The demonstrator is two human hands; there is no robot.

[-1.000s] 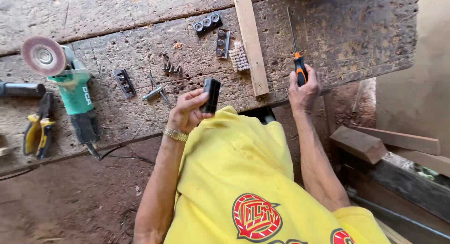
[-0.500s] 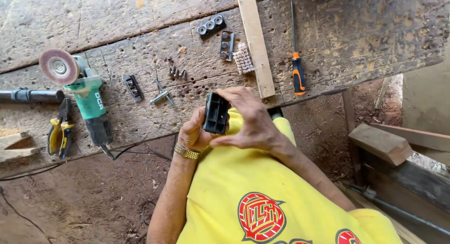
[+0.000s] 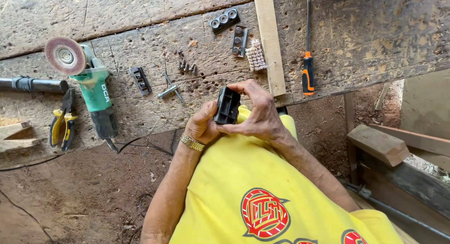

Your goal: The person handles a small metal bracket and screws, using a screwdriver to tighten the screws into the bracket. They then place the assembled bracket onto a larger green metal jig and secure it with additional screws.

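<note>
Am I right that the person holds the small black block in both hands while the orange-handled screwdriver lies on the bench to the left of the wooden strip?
Not quite: in the head view the screwdriver lies right of the wooden strip. Both the left hand and right hand do hold the black block.

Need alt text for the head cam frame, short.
Seen from above, a person in a yellow shirt holds a small black ribbed part between the left hand and right hand at the edge of a worn wooden workbench. On the bench lie a green angle grinder, yellow pliers, an orange-handled screwdriver, screws and small metal brackets.
</note>
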